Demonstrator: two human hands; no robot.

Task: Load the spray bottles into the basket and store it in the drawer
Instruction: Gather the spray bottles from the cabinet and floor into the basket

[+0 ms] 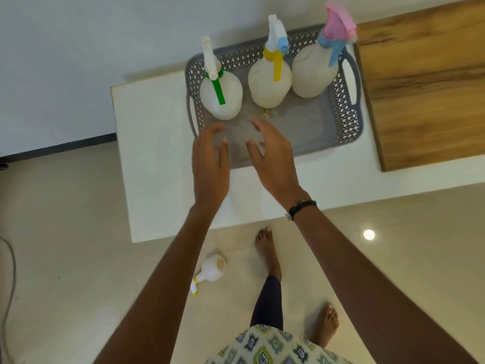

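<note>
A grey perforated basket (341,127) with side handles sits on the white cabinet top (157,153). Three white spray bottles stand upright in its far half: one with a green trigger (221,98), one with a yellow trigger (269,85), one with a pink-and-blue head (313,74). Another white spray bottle with a yellow trigger (210,271) lies on the floor below the cabinet's front edge. My left hand (210,164) and my right hand (273,158) hover over the basket's near left corner, fingers spread, holding nothing.
A wooden surface (425,88) adjoins the white top on the right. A white wall runs behind and to the left. Beige floor tiles lie below, with my bare feet (266,248) near the fallen bottle. A grey cable (10,285) trails at far left.
</note>
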